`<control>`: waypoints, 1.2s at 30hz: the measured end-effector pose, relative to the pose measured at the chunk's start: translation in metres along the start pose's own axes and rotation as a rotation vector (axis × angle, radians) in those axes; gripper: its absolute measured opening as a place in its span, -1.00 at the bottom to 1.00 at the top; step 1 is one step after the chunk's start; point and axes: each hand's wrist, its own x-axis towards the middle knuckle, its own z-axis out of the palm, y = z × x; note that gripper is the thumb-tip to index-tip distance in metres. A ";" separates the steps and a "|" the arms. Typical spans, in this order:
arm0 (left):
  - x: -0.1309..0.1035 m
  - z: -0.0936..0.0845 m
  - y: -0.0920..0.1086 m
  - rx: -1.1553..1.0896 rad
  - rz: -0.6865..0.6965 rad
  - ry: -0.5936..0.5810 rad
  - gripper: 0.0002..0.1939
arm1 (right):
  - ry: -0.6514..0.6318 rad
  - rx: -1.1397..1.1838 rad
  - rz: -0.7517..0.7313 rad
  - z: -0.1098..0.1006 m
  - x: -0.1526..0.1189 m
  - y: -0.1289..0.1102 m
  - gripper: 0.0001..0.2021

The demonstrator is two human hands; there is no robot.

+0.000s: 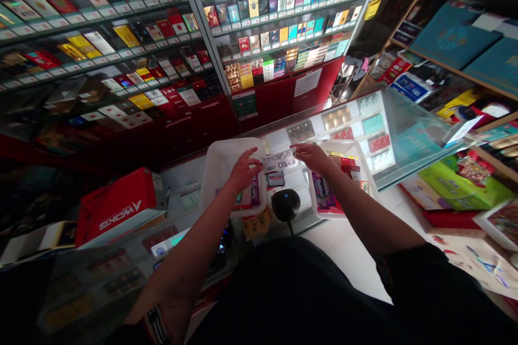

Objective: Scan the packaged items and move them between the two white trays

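Nearest to me on the head feed is dark clothing [291, 285], with two bare forearms [182, 264] reaching out over the glass counter [421, 132]. Past it sits a black device [286, 205] with a blue light and a cord, which I take for a desktop scanner; set between two tubs, it is presumably within easy reach of either hand. Just beyond it, the clear-and-silver printed packet [280, 160] spans the gap between the hands. The right hand [313, 158] pinches its right end at the fingertips. The left hand [244, 171] has its fingers partly spread at the left end; I cannot tell whether they press on it. Handling it by the ends probably keeps it flat and leaves the lettering uncovered. The left tub [218, 164] and right tub [371, 187] flank it, their raised walls likely keeping the purple-wrapped goods [322, 194] together. Off left rests a red box [117, 207]. Farther back, cigarette-type packs [253, 6] stand face-out along the shelving [208, 32], I suppose for quick recognition.
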 end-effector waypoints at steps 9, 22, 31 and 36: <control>-0.001 0.019 -0.004 0.167 -0.017 -0.061 -0.89 | 0.024 -0.159 -0.047 -0.004 -0.010 0.018 -0.81; -0.002 0.034 -0.004 0.240 -0.003 -0.074 -0.88 | 0.054 -0.294 -0.076 -0.008 -0.021 0.028 -0.80; -0.005 0.039 0.003 0.216 -0.012 -0.055 -0.89 | 0.087 -0.271 -0.062 -0.011 -0.029 0.026 -0.82; -0.004 0.037 0.015 0.187 0.016 -0.060 -0.88 | 0.104 -0.215 -0.075 -0.018 -0.030 0.027 -0.79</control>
